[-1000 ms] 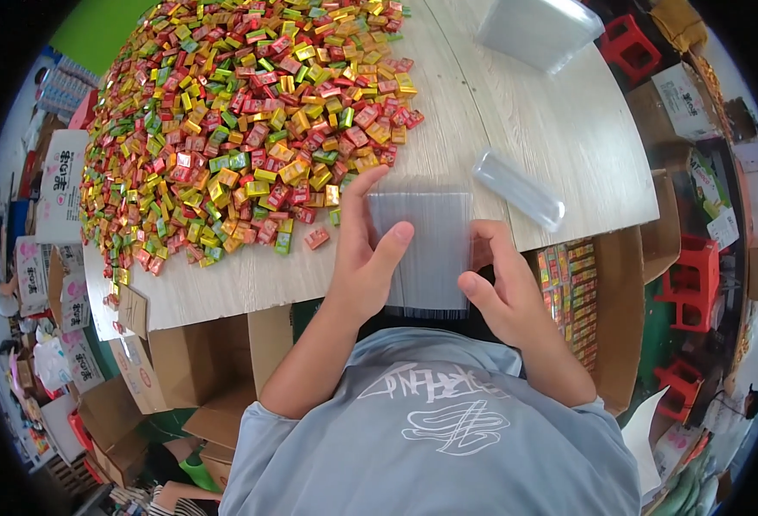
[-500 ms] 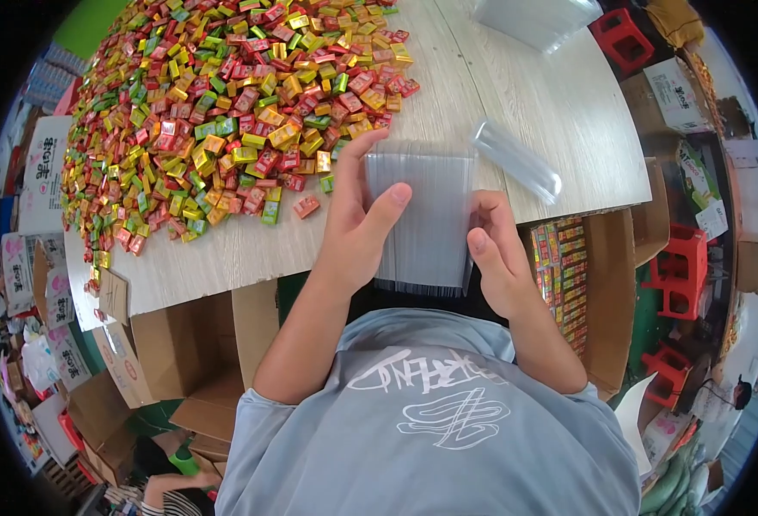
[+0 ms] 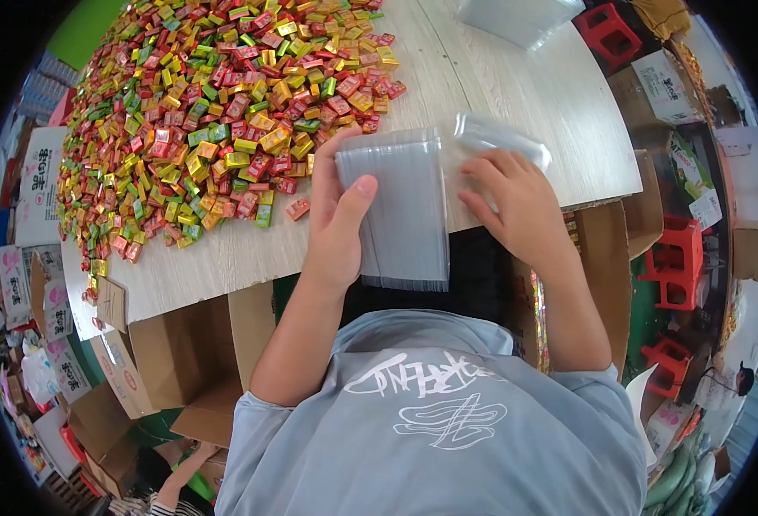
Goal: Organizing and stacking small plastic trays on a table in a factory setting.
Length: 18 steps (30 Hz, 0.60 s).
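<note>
A thick stack of clear plastic sleeves [image 3: 403, 211] is upright at the table's near edge. My left hand [image 3: 337, 219] grips it from the left side, thumb across its front and fingers behind. Off to the right, my right hand [image 3: 516, 202] is apart from the stack, fingers spread and slightly bent, holding nothing I can see. Just beyond those fingers a loose clear plastic wrapper [image 3: 499, 138] lies on the table, partly covered by the hand. Whether the fingertips touch it I cannot tell.
A big heap of small red, yellow and green wrapped blocks [image 3: 241, 112] covers the table's left side. More clear plastic [image 3: 521, 19] lies at the far right. Open cardboard boxes [image 3: 185, 344] stand below the near edge. Red stools [image 3: 678, 262] are at the right; another person's arm [image 3: 181, 477] shows lower left.
My right hand has left the stack's right side and moved up and right toward the loose wrapper. The stack, still in my left hand, has shifted slightly left.
</note>
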{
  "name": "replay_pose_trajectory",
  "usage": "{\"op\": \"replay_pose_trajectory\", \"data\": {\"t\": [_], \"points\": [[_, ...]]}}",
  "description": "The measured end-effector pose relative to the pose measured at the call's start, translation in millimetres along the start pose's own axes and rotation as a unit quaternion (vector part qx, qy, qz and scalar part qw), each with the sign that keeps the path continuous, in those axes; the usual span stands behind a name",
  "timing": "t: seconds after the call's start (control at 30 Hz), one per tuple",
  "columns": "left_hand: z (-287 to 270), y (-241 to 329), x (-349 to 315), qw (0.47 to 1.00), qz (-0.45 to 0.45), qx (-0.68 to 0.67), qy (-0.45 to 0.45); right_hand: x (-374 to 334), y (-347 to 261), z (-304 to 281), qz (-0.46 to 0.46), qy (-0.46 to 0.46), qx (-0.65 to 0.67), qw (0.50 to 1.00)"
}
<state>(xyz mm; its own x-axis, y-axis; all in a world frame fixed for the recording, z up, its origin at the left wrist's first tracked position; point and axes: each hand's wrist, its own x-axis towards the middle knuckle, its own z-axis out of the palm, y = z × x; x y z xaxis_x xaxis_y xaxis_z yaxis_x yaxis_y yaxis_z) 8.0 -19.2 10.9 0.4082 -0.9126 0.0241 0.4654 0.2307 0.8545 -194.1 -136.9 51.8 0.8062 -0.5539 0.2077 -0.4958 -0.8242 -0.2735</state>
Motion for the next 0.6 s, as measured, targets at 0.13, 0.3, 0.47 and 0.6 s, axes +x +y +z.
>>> {"op": "replay_pose_trajectory", "data": {"t": [0.13,0.3,0.47,0.6], "points": [[2,2,-1,1.0,-0.004,-0.002,0.01,11,15,10,0.036,-0.006,-0.041,0.998],[0,2,-3,1.0,-0.002,0.007,0.0,24,53,9,0.107,0.035,-0.061,0.992],[3,3,-3,1.0,-0.003,0.012,-0.008,31,105,4,0.199,0.065,-0.116,0.971],[4,3,-2,1.0,-0.007,0.017,-0.002,30,135,-2,0.217,0.072,-0.127,0.965]]}}
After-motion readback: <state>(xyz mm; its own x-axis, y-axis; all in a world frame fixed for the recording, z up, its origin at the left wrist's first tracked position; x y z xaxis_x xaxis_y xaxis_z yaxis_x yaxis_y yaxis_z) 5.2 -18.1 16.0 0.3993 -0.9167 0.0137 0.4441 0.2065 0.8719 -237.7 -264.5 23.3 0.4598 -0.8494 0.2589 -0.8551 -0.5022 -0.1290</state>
